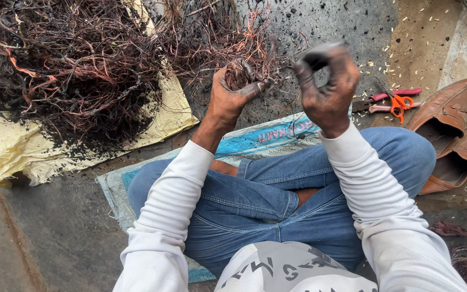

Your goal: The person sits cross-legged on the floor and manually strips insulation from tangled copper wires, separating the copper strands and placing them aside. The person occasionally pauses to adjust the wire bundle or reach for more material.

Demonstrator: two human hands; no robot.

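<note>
Sorting Burnt Copper Wire By Hand

Sitting cross-legged on a woven sack (136,181), the person works in the single head view. The left hand (232,94) has its fingers curled shut around a small wad of copper wire (240,74); the right hand (326,81) is pinched together, on what I cannot tell. Beyond the left fingers sprawls one big wire heap (77,65) on a yellow sack (6,148). The wire looks light, springy and snag-prone, best gripped at a bunched clump. Right of the fingers: one pair of orange-handled scissors (401,104), one pair of red pliers (393,95), two brown sandals (455,130).
</note>
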